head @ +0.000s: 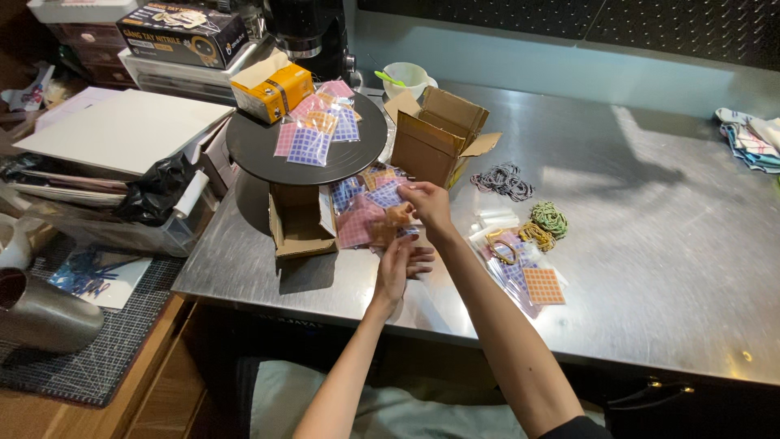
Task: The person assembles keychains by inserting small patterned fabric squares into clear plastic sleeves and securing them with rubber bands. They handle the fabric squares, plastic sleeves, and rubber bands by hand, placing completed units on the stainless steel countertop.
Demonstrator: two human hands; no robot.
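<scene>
Your right hand (426, 203) reaches out over the steel table (650, 268) and pinches a small orange packet (398, 215) at the top of a heap of little clear packets (366, 207) holding pink, purple and orange grid sheets. Your left hand (398, 264) sits just below it, palm up with the fingers loosely curled under the lower edge of the same heap; whether it actually grips a packet, you cannot tell from here.

The heap lies between two brown cardboard boxes: a small open box (296, 223) touching it on the left, and a larger open box (439, 134) just behind it. Behind the small box stands a round black turntable (260, 150) carrying more packets (317, 126) and a yellow carton (272, 89).

To the right of your forearm, a second small pile of packets (528, 272) rests on the table, an orange grid sheet (543, 286) on top. Near it lie bunches of rubber bands: a dark one (504, 180), a green one (550, 218) and a yellowish one (532, 234). A white cup (406, 79) stands at the back, and folded cloths (751, 138) sit at the far right edge.
</scene>
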